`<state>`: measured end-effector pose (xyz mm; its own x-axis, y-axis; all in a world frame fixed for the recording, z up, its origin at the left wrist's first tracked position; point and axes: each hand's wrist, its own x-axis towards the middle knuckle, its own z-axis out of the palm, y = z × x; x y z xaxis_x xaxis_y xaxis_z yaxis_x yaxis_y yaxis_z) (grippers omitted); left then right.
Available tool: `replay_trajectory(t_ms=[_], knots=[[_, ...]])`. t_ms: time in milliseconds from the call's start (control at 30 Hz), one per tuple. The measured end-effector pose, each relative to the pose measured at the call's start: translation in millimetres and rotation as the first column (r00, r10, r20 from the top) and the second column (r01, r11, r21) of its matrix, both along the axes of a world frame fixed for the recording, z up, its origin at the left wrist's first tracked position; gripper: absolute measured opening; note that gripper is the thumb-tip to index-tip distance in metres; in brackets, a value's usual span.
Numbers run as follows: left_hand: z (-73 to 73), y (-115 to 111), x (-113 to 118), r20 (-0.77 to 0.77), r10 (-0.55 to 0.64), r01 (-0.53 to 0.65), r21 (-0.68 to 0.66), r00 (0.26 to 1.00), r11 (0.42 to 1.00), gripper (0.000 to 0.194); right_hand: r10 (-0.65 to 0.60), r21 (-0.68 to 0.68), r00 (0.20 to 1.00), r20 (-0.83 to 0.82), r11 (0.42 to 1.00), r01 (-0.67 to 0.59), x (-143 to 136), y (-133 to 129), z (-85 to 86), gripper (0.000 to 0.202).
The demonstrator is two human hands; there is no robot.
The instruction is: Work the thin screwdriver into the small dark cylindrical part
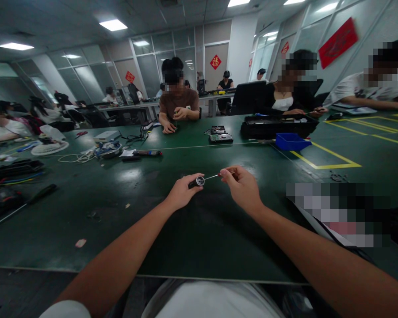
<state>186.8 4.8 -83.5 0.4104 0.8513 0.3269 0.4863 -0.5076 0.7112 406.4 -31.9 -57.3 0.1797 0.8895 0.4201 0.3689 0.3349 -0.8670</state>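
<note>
My left hand (181, 194) is closed around a small black cylindrical part (196, 181) with a pale ring at its end, which faces right. In my right hand (243, 187) is a thin screwdriver (212, 176), pinched by its red-collared handle. Its metal shaft points left, and the tip meets the ringed end of the cylinder; whether it touches a screw there is too small to tell. Both hands are above the green table (172, 238), with the forearms reaching in from the front edge.
A long screwdriver (36, 196) lies at left beside dark parts. Further back are a black and red tool (147, 153), a hard drive (220, 138), a blue bin (292, 141) and a black open housing (278, 128). Co-workers sit across the table.
</note>
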Motion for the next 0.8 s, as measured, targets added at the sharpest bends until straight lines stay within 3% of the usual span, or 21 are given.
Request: replay_trajectory(t_ms=[467,800], knots=[[3.9,-3.7,1.7,-0.036,0.014,-0.013,0.032,0.999,0.999,0.044,-0.092,-0.034,0.992,0.09,0.995,0.095,2.3,-1.4,6.7,0.042],[5.3,-4.0,1.3,-0.172,0.035,-0.015,0.112,0.984,0.994,0.044,0.157,-0.021,0.983,0.092,0.988,-0.156,1.0,-4.1,3.2,0.021]])
